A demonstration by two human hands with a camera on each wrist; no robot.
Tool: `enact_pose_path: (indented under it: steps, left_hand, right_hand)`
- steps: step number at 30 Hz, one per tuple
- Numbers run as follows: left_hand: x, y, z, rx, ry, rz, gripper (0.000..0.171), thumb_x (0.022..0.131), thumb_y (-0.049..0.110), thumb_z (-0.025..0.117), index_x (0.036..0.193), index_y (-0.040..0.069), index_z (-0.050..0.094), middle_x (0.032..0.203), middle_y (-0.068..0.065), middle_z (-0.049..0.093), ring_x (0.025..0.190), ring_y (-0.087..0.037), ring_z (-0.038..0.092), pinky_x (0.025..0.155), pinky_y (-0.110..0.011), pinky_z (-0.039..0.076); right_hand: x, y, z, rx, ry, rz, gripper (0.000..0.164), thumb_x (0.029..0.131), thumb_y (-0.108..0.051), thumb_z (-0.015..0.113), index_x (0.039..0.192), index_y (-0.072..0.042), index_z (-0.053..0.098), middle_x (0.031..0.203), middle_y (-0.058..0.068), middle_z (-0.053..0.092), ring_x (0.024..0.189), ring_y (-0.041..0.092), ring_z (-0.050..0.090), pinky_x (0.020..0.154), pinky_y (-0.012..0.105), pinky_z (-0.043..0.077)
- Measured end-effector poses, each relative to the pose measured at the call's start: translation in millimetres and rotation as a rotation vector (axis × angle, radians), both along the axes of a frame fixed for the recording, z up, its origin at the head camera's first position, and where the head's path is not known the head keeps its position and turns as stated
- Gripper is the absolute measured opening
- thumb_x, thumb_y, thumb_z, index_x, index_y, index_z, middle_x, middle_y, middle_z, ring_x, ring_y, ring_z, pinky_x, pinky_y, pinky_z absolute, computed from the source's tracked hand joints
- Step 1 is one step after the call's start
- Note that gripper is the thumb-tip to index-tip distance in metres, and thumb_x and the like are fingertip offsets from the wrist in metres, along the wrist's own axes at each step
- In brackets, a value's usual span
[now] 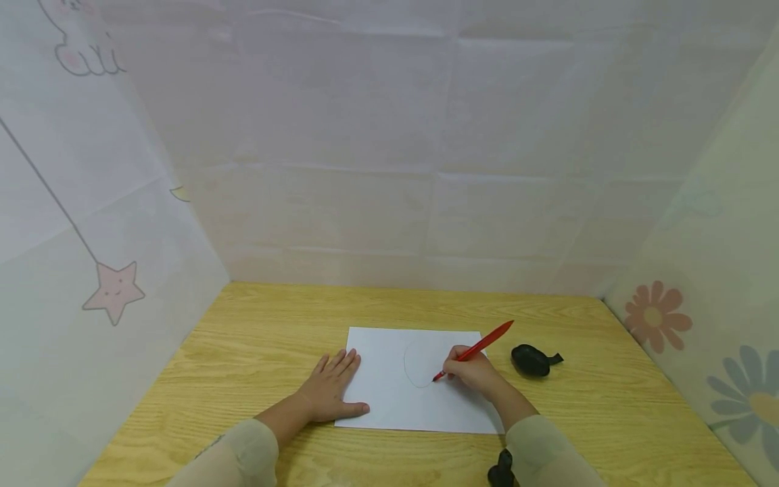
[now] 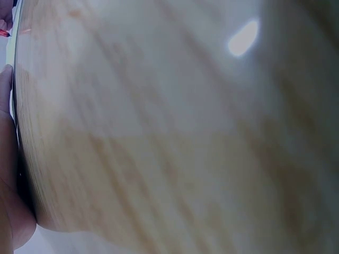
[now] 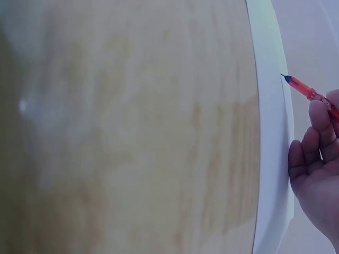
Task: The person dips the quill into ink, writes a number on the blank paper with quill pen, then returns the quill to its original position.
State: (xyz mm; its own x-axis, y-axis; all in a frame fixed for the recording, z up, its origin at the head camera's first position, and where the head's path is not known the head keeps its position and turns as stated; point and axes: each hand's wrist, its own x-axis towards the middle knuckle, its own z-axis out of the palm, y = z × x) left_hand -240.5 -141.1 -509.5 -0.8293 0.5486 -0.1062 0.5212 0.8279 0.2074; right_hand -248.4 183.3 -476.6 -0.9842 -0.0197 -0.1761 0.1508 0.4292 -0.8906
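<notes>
A white sheet of paper (image 1: 389, 409) lies on the wooden table. My right hand (image 1: 473, 372) pinches a red pen (image 1: 487, 339), whose tip is at the paper near the middle. A thin curved line (image 1: 406, 368), like the left and lower part of an oval, runs up to that tip. In the right wrist view, the red pen (image 3: 302, 87) shows a dark tip over the paper (image 3: 273, 132). My left hand (image 1: 331, 391) lies flat with spread fingers across the left edge of the sheet, fingertips and thumb on it.
A black oval object (image 1: 531, 360) with a short tab lies right of the paper. Another small black object (image 1: 502, 469) sits at the near edge beside my right sleeve. Wood-grain table (image 1: 274, 318) surrounds the sheet, and printed cloth walls (image 1: 365, 135) enclose it at the back and sides.
</notes>
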Motion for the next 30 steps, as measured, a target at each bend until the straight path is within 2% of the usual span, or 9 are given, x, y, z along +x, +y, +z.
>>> enact_pose_path:
  steps: [17, 30]
  left_hand:
    - [-0.1, 0.5, 0.7, 0.006, 0.002, 0.005, 0.105, 0.085, 0.078, 0.044, 0.158, 0.008, 0.016, 0.167, -0.007, 0.009, 0.154, -0.028, 0.007, 0.123, -0.055, 0.005]
    - [-1.4, 0.4, -0.5, -0.003, -0.004, 0.007, 0.104, 0.085, 0.078, 0.044, 0.158, 0.008, 0.016, 0.166, -0.008, 0.009, 0.154, -0.028, 0.007, 0.122, -0.055, 0.005]
  right_hand:
    - [-2.4, 2.1, 1.5, -0.008, -0.016, -0.06, 0.009, 0.082, -0.01, 0.066, 0.076, -0.005, 0.061, 0.07, 0.004, 0.064, 0.067, 0.017, 0.046, 0.057, 0.026, 0.034]
    - [-4.2, 2.5, -1.6, -0.028, -0.021, -0.092, 0.007, 0.084, -0.01, 0.065, 0.08, -0.005, 0.062, 0.073, 0.003, 0.064, 0.071, 0.017, 0.047, 0.061, 0.026, 0.038]
